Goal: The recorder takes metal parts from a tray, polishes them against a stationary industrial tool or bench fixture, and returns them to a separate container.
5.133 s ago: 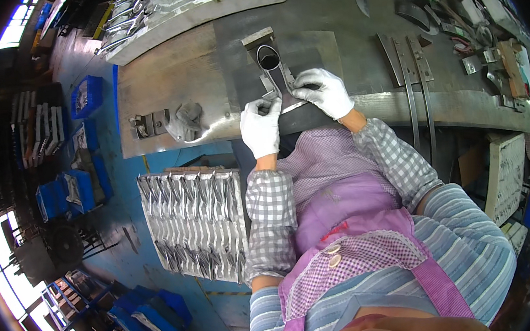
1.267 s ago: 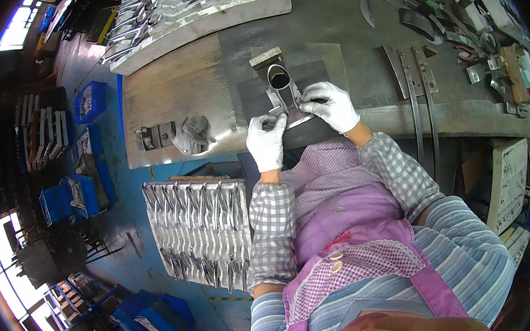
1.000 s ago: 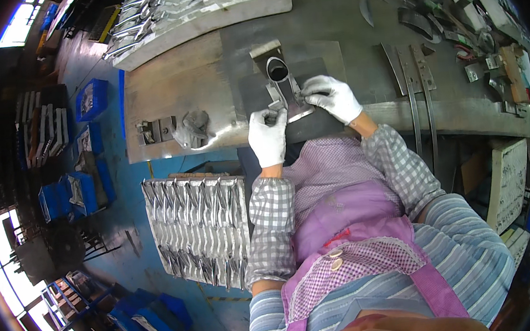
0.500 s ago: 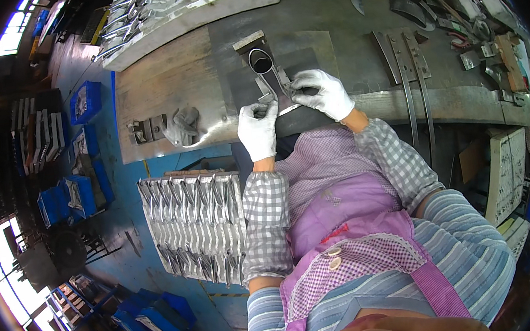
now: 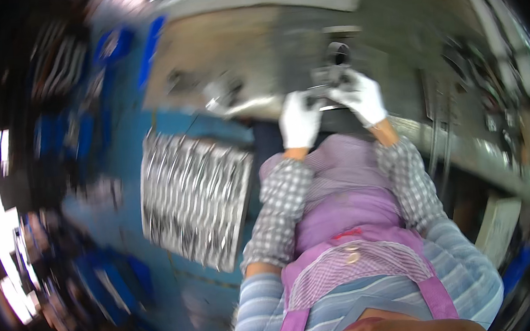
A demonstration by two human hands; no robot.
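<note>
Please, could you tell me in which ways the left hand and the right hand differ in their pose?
The left hand points nearly straight away from the body, while the right hand slants leftward. The right hand reaches slightly farther out, close to the ring-ended metal piece; the left hand is a little nearer the body. Both wear white gloves, and blur hides how their fingers grip.

You are in a metal workshop or small factory. Your tabletop (image 5: 217, 47) is scuffed metal, a white block (image 5: 257, 1) of parts toward its far left corner. Shiny metal parts (image 5: 195, 197) lie in rows below its near edge. Beyond the left edge, blue bins (image 5: 92, 278) blur over a blue floor (image 5: 128, 114). You wear an apron (image 5: 348, 215) and checked sleeves (image 5: 281, 211).
</note>
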